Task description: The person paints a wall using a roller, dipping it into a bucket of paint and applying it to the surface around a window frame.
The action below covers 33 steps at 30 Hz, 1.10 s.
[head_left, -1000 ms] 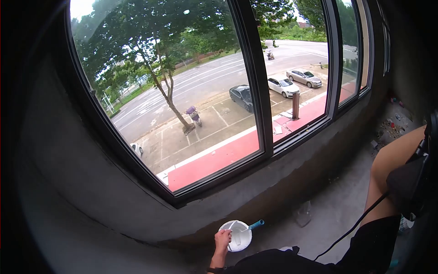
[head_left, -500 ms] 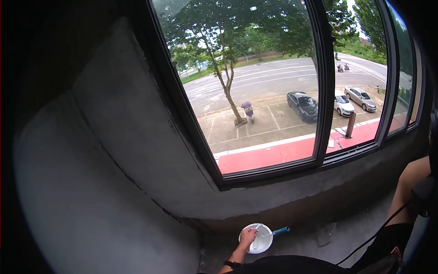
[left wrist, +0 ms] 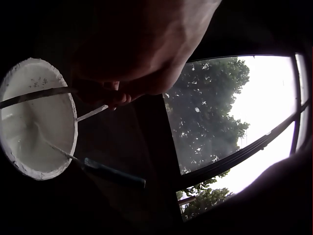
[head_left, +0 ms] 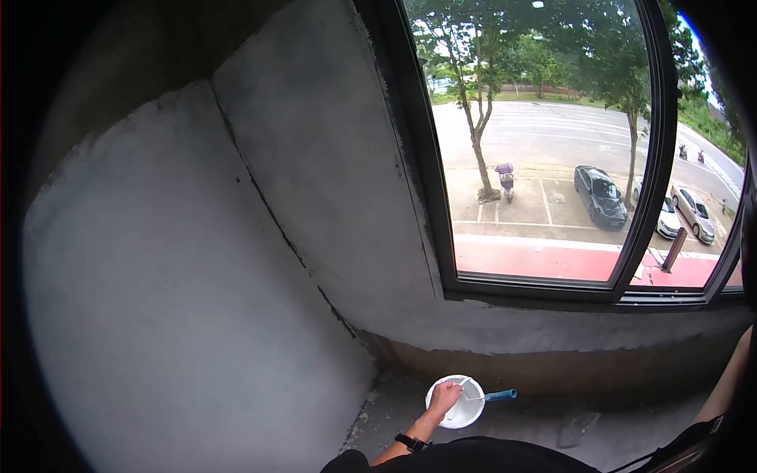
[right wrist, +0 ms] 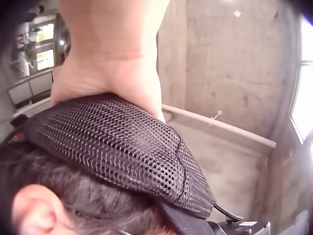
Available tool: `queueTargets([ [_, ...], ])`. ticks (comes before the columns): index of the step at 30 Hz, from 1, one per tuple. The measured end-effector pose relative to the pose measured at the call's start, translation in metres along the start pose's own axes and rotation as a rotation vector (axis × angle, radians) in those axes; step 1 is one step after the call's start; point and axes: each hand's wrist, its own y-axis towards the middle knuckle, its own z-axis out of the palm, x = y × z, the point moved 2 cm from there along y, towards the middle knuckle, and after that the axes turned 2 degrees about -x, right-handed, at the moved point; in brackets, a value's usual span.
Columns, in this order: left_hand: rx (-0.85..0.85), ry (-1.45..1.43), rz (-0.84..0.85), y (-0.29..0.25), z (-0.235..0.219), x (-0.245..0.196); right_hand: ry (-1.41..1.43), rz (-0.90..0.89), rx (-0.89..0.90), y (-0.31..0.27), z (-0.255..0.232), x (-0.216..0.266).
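A white bucket [head_left: 480, 415] with whitish smears inside appears at the lower middle of the head view. My left hand [head_left: 445, 396] has its fingers curled around the bucket's handle [left wrist: 92, 113], over the near left side of the rim. Out of the bucket, to the right, sticks a tool with a blue handle [head_left: 501, 395] on a thin rod; its other end lies inside. In the right wrist view, my right hand [right wrist: 110, 73] rests on top of a black mesh cap [right wrist: 117, 142] worn on the head. The cap hides the fingers of that hand.
Grey plastered walls [head_left: 197, 276] meet in a corner left of the bucket. A dark-framed window [head_left: 544, 288] above looks onto parked cars. A clear, crumpled-looking piece [head_left: 578, 430] lies on the floor to the right. A white pipe [right wrist: 220, 123] runs behind the head.
The head view has swung left, so the window and bucket sit further right and more of the left wall shows. My left hand keeps its hold on the bucket handle.
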Motion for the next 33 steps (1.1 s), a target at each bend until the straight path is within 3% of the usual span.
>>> queueTargets([
  [11,-0.016,0.065,0.016,0.021,-0.005,0.033,0.082,-0.122,0.065,-0.01,0.013,0.022],
  [18,0.051,-0.028,-0.022,0.006,0.009,0.018,0.104,-0.153,0.087,-0.01,0.021,0.034],
  [20,0.045,-0.024,0.036,-0.002,0.011,-0.001,0.106,-0.16,0.092,-0.01,0.023,0.037],
  [27,0.055,0.001,0.064,0.014,0.018,0.019,0.105,-0.137,0.103,-0.01,0.026,0.039],
  [33,0.07,0.069,-0.025,0.023,0.02,0.019,0.125,-0.154,0.113,-0.014,0.025,0.045],
])
